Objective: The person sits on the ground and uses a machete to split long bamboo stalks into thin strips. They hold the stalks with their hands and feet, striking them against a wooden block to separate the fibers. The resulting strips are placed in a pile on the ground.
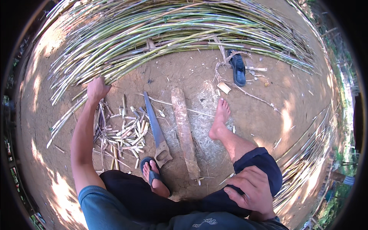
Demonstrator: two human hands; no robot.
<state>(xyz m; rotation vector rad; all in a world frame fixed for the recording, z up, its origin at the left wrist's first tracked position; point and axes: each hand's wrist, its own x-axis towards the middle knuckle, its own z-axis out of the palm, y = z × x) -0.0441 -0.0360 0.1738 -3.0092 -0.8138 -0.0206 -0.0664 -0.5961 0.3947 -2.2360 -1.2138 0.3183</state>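
My left hand [97, 89] reaches out to the near left edge of a large pile of thin green and purplish bamboo canes [168, 28]. Its fingers are curled round a cane there; the hand hides how many it holds. Bent over my raised right knee, my right hand [251, 188] rests with fingers stretched out and nothing in them. A handsaw [153, 122] with a wooden handle lies between my left foot and the pile. Beside it a long, rough wooden plank [184, 132] lies on the dirt, pointing away from me.
Short cane offcuts [128, 134] are heaped left of the saw. My left foot wears a dark sandal [156, 176]; my bare right foot [221, 119] stands beyond the plank. A loose dark sandal [237, 69] lies near the pile. More thin canes [306, 157] lie at the right.
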